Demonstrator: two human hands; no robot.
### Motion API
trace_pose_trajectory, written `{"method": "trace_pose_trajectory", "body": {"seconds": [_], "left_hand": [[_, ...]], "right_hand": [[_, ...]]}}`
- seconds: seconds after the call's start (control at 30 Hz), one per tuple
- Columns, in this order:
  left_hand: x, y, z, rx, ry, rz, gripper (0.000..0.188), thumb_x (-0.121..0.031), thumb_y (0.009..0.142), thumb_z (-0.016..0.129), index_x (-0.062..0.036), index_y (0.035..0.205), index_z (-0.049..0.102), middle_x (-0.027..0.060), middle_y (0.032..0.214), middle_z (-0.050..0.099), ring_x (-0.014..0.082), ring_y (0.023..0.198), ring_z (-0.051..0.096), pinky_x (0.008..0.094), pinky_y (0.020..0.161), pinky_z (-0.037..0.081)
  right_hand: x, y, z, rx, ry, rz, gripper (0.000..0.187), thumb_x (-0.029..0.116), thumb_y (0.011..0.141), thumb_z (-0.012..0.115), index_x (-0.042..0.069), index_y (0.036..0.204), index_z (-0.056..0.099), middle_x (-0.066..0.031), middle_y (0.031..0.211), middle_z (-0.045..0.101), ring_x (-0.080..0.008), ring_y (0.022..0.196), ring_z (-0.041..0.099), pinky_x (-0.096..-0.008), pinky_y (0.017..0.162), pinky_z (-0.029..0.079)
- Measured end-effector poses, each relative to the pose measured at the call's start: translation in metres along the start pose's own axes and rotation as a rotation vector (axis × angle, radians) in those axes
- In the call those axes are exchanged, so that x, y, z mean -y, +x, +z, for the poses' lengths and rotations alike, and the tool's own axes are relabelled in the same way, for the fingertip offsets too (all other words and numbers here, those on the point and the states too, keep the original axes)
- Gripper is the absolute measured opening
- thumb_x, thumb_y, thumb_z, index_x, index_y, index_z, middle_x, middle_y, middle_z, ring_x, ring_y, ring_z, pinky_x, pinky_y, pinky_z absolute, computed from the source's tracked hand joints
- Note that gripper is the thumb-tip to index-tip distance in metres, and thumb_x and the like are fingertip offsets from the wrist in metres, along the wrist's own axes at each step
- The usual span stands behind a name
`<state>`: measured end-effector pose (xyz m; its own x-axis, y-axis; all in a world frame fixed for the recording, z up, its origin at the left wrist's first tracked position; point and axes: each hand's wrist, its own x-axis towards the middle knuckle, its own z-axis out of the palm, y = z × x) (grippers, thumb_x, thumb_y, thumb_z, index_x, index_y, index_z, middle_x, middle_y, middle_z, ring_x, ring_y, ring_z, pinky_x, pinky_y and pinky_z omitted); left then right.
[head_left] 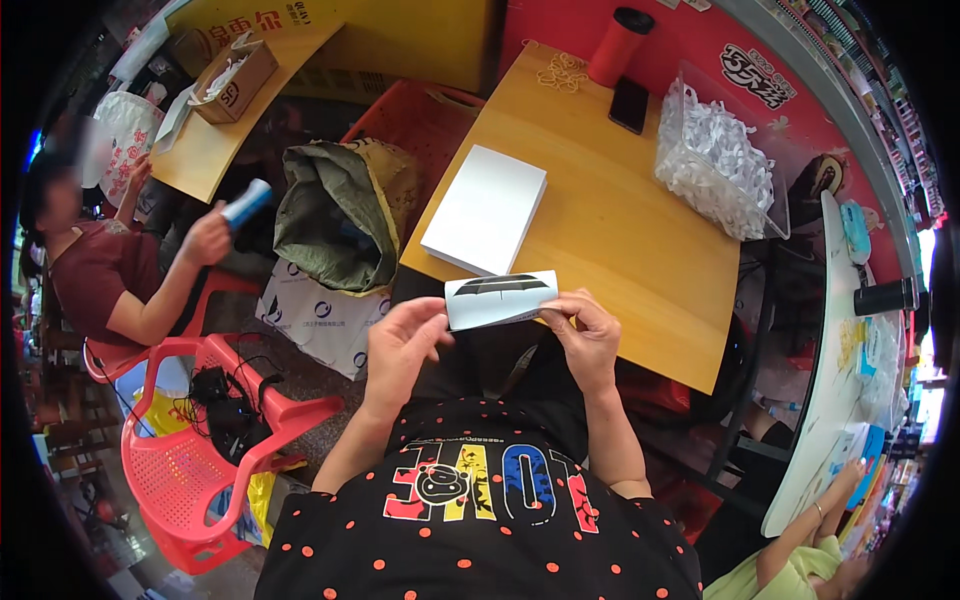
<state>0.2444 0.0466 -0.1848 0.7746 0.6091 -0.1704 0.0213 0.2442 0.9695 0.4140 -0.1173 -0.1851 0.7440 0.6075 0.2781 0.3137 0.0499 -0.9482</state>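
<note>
A white printed paper sheet [500, 299] with a dark umbrella picture is held up in front of me, curled over into a loose roll. Thumb and fingers of my right hand [587, 335] pinch its right end. My left hand [405, 345] is at the left end, its thumb and forefinger closed on the edge and the other fingers curled below. Just beyond, a thick stack of white paper [487, 208] lies on the near left part of the wooden table [600, 190].
On the table are a clear bin [715, 160] of white strips, a phone [629, 105], a red tumbler [620, 47] and rubber bands [562, 72]. An open sack [335, 215] and a red chair [200, 450] stand left. One person [120, 260] sits left, another [810, 560] right.
</note>
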Motion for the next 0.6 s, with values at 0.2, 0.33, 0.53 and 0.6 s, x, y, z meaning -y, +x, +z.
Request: {"method": "trace_pose_trajectory", "body": {"seconds": [0.2, 0.33, 0.53, 0.6], "left_hand": [[0.002, 0.009, -0.005, 0.197, -0.552, -0.454, 0.029, -0.007, 0.091, 0.058, 0.0064, 0.117, 0.055, 0.0126, 0.094, 0.066, 0.0147, 0.054, 0.066, 0.0146, 0.030, 0.034], [0.021, 0.016, -0.018, 0.253, -0.666, -0.549, 0.028, -0.004, 0.090, 0.057, 0.0071, 0.116, 0.055, 0.0134, 0.092, 0.066, 0.0140, 0.056, 0.066, 0.0144, 0.030, 0.034], [0.021, 0.012, -0.006, 0.241, -0.429, -0.408, 0.028, -0.001, 0.089, 0.056, 0.0085, 0.115, 0.057, 0.0174, 0.098, 0.066, 0.0197, 0.074, 0.069, 0.0192, 0.048, 0.051], [0.012, 0.008, 0.007, 0.167, -0.389, -0.371, 0.028, -0.001, 0.089, 0.055, 0.0090, 0.115, 0.057, 0.0194, 0.103, 0.065, 0.0237, 0.083, 0.070, 0.0237, 0.063, 0.057]], "right_hand": [[0.000, -0.001, 0.002, 0.097, 0.086, 0.072, 0.005, -0.004, 0.078, 0.071, -0.001, 0.082, 0.070, -0.0045, 0.078, 0.067, -0.0087, 0.069, 0.058, -0.0214, 0.059, 0.044], [-0.013, -0.004, 0.001, 0.084, 0.341, 0.246, 0.003, -0.002, 0.078, 0.071, -0.002, 0.081, 0.069, -0.0042, 0.078, 0.066, -0.0069, 0.067, 0.058, -0.0194, 0.059, 0.045], [-0.024, -0.001, 0.001, 0.015, 0.413, 0.377, 0.006, -0.001, 0.078, 0.073, -0.002, 0.080, 0.067, -0.0048, 0.076, 0.066, -0.0074, 0.068, 0.059, -0.0190, 0.062, 0.047], [-0.027, -0.001, 0.002, 0.004, 0.416, 0.392, 0.007, -0.001, 0.077, 0.073, -0.001, 0.079, 0.066, -0.0053, 0.076, 0.066, -0.0078, 0.068, 0.060, -0.0195, 0.063, 0.048]]}}
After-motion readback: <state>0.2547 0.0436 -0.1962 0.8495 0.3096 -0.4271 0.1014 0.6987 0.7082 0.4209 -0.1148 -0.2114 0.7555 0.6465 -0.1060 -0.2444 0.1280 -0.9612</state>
